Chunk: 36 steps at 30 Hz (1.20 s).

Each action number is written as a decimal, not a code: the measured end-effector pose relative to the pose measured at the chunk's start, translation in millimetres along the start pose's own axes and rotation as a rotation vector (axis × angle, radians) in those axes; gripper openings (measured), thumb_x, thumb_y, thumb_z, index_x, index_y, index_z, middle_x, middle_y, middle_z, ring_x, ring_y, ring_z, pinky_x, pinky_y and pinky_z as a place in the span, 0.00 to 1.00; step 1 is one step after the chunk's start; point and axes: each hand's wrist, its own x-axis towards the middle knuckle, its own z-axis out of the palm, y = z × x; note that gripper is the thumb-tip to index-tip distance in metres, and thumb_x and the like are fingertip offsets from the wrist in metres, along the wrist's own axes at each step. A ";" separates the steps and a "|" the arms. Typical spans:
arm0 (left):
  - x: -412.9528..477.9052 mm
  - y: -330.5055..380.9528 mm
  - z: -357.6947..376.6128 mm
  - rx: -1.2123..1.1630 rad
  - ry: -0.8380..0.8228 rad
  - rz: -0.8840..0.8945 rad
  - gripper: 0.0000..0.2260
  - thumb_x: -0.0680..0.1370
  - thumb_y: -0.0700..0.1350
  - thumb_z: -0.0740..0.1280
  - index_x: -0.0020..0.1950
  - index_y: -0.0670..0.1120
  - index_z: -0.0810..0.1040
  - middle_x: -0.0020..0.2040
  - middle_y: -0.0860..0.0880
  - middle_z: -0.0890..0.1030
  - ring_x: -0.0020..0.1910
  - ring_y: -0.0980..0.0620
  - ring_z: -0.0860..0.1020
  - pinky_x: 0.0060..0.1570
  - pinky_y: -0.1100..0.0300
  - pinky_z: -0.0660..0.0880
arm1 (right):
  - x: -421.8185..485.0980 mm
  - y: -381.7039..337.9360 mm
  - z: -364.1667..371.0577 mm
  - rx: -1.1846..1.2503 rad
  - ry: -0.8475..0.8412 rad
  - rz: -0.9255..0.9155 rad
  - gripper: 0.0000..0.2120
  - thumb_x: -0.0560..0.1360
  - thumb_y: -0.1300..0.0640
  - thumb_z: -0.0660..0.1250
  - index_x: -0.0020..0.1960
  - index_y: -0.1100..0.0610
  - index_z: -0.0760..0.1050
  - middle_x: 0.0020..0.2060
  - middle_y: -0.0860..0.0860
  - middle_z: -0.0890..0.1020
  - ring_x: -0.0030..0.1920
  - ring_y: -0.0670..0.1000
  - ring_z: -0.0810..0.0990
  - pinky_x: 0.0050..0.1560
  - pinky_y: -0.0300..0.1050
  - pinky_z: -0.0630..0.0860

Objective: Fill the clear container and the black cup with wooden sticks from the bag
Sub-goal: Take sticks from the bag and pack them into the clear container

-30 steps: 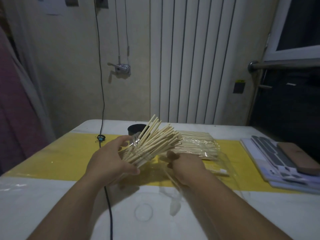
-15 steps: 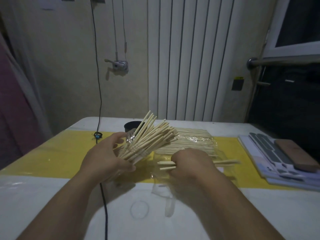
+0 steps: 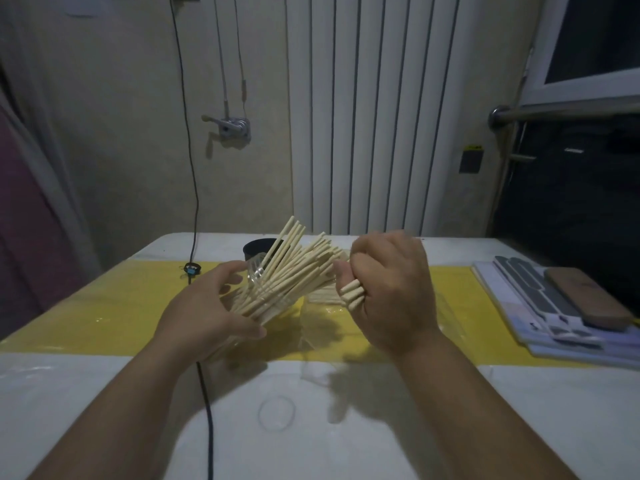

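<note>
Curled around the tilted clear plastic container point(image 3: 277, 304), our left hand point(image 3: 207, 313) angles its stick-crammed mouth toward our right hand point(image 3: 391, 289), which clutches a small bundle of pale wooden sticks point(image 3: 351, 294), likely to slide them in. Behind stands the round black cup point(image 3: 258, 247); the clear bag point(image 3: 320, 297) lies beneath.

Dim beige wall point(image 3: 86, 133) (ribbed white panel point(image 3: 374, 116))

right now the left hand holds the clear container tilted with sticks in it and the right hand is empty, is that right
Not quite. The right hand is not empty: it grips a small bunch of sticks, whose ends poke out below its fingers in the head view. The rest stands: the left hand holds the clear container tilted, with wooden sticks in it.
</note>
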 end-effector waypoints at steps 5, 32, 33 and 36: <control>0.5 0.0 0.9 0.002 -0.011 0.011 0.43 0.47 0.51 0.79 0.60 0.67 0.72 0.56 0.61 0.78 0.56 0.59 0.77 0.57 0.49 0.77 | -0.8 -0.2 -2.6 0.074 0.120 0.096 0.24 0.83 0.51 0.58 0.33 0.62 0.73 0.34 0.57 0.72 0.31 0.55 0.68 0.29 0.47 0.65; 0.2 2.9 0.6 0.192 -0.015 0.039 0.43 0.52 0.50 0.83 0.62 0.68 0.71 0.51 0.71 0.73 0.53 0.58 0.78 0.52 0.54 0.76 | 11.4 -20.0 -3.0 0.616 0.295 0.965 0.20 0.81 0.49 0.62 0.32 0.50 0.79 0.26 0.46 0.80 0.30 0.47 0.81 0.37 0.43 0.77; -0.3 3.7 1.1 0.200 -0.018 0.042 0.43 0.50 0.52 0.82 0.62 0.68 0.71 0.51 0.71 0.73 0.52 0.59 0.78 0.51 0.54 0.76 | 10.4 -17.0 -2.7 0.576 0.283 0.997 0.21 0.81 0.50 0.62 0.31 0.49 0.79 0.24 0.43 0.79 0.30 0.44 0.78 0.38 0.42 0.75; -1.9 6.2 3.4 0.266 -0.031 0.066 0.45 0.47 0.57 0.77 0.64 0.65 0.72 0.54 0.67 0.77 0.53 0.59 0.79 0.52 0.55 0.76 | 13.9 -8.4 -6.5 0.521 0.279 1.137 0.22 0.81 0.51 0.63 0.28 0.52 0.79 0.20 0.43 0.75 0.26 0.43 0.74 0.33 0.39 0.70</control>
